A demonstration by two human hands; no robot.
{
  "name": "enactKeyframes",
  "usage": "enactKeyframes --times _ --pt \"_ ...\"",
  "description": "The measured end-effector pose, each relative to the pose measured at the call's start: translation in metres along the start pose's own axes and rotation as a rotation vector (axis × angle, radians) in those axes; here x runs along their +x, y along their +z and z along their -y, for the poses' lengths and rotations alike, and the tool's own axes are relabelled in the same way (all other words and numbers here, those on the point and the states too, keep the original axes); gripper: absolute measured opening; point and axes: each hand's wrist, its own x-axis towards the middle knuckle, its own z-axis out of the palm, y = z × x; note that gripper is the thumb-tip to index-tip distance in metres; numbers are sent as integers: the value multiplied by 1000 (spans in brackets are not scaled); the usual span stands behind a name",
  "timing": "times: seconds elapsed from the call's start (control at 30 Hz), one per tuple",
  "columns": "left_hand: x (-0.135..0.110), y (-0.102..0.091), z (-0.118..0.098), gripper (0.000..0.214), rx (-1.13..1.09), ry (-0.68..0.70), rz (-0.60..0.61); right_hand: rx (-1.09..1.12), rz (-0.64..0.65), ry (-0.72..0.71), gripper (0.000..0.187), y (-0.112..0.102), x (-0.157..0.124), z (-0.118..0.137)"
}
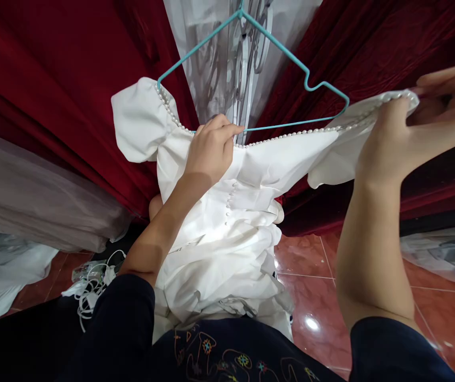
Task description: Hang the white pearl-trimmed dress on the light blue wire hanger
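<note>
A white dress (231,228) with puffed sleeves, a pearl-trimmed neckline and a row of small buttons hangs in front of me on a teal wire hanger (291,58). My left hand (211,151) is closed on the middle of the neckline, fingers curled over the hanger's bottom bar. My right hand (410,127) pinches the dress's right sleeve at its pearl edge and holds it stretched out to the right. The left sleeve (139,119) sits over the hanger's left end. The skirt bunches down against my dark top.
Dark red velvet curtains (52,79) hang on both sides, with a silvery sheer panel (227,63) between them. Grey fabric (32,201) lies at the left. A tangle of white cables (92,286) lies on the glossy red tile floor (310,265). Plastic-wrapped material lies at far right.
</note>
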Motion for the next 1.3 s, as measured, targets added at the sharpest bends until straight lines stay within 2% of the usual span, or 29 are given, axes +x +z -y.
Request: enactKeyframes --times 0.1,0.2,0.37,0.43,0.6,0.67,0.73,0.87,0.93,1.0,1.07,1.1,1.13,1.2,1.27,1.3 --pt "0 -6 -17 21 41 -40 18 13 -20 124 21 18 27 9" --pt "-1 -12 -26 12 48 -44 41 -66 92 231 34 35 43 22" --pt "-5 -18 -28 22 124 -63 87 -133 205 205 40 55 52 36" --pt "-6 -19 -28 23 135 -59 101 -191 243 232 42 60 54 38" --pt "-5 -17 -30 26 168 -68 110 -412 342 459 37 55 52 38" --pt "-5 -16 -31 24 174 -79 111 -400 330 410 32 52 53 41" --pt "-5 -15 -32 23 157 -76 101 -325 311 302 27 55 58 47" --pt "-3 -13 -33 23 128 -77 91 -245 376 277 25 89 74 62" --pt "-3 -14 -32 24 145 -88 95 -232 398 386 32 108 79 69" --pt "-4 -14 -31 23 166 -89 90 -173 425 621 34 120 82 74" --pt "-5 -15 -30 23 181 -83 84 -73 427 845 29 120 81 79" --pt "-6 -16 -29 22 186 -80 84 -17 410 855 27 116 79 82" --pt "-7 -16 -29 22 188 -78 86 39 377 780 27 111 75 85" --pt "-7 -17 -29 19 189 -74 90 156 310 497 33 97 64 93" --pt "-7 -16 -31 15 186 -70 94 256 368 244 31 85 45 103" --pt "-7 -16 -32 13 187 -69 94 282 443 182 25 80 33 109"
